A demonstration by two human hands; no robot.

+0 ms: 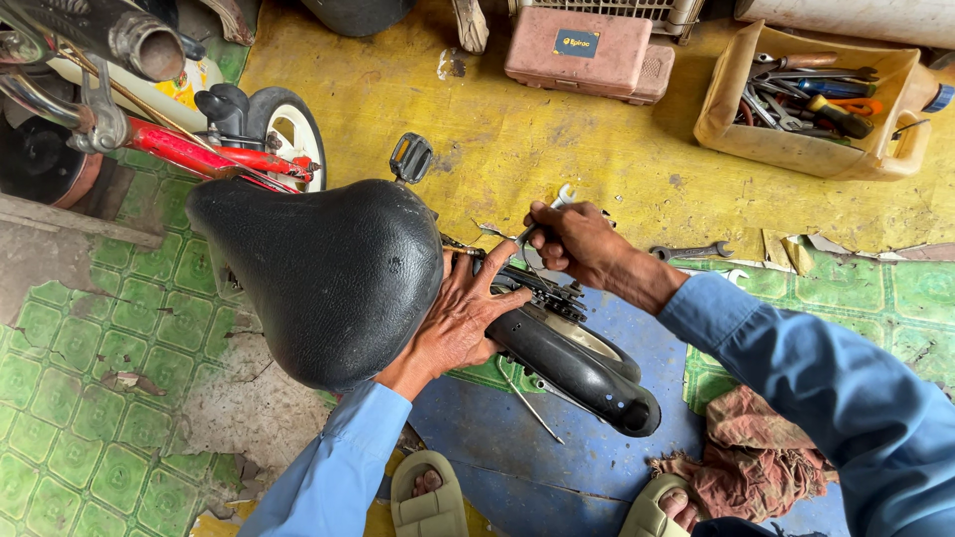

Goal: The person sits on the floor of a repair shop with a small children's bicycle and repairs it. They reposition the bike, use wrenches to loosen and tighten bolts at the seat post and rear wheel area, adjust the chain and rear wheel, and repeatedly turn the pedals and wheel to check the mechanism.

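Down at your feet, your two sandals (430,497) rest on the blue mat (517,447), with a crumpled reddish rag (756,462) lying just beside the right one. Just above them, your left hand (460,316) lies flat with its fingers spread against the small bicycle's frame, tucked under the edge of the big black saddle (318,278) and touching the black mudguard (577,370) that curves over the rear wheel. Your right hand (575,242) is closed in a fist around the handle of a silver wrench (545,213), whose open head pokes up past your knuckles, right above the rear wheel hub. A black pedal (411,157) sticks out beyond the saddle, and the red frame tube (199,154) and white front wheel (290,134) lie further left on the green patterned floor (90,378).

Beyond your right hand, a loose spanner (691,251) lies on the yellow sheet (557,149). Farther off, a cut-open tan plastic jug (806,149) serves as a tool bin: it holds a jumble of wrenches, pliers with coloured grips and screwdrivers (811,94). Left of it sits a shut pinkish tool case (587,52); its contents cannot be seen.
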